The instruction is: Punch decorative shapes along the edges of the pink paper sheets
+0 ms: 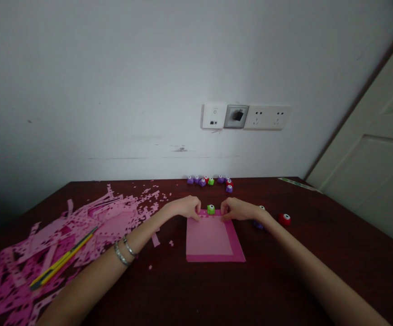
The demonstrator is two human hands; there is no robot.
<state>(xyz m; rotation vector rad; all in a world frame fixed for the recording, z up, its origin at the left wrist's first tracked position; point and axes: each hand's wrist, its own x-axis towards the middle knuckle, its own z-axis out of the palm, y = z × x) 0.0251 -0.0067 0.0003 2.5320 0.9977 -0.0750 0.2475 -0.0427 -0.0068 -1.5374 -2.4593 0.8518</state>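
Left hand [190, 207] and right hand [239, 209] pinch rectangular pink paper sheets [210, 238] at far corners, likely for alignment; small green plastic punch [210, 209] between.

Single head-worn view, from above near side of table [162, 294], facing forward and down. Left hand [187, 207] and right hand [239, 208] at middle depth, arms reaching in from near left and near right. Wall [115, 90] faced squarely beyond far edge; door [379, 158] slants along right.
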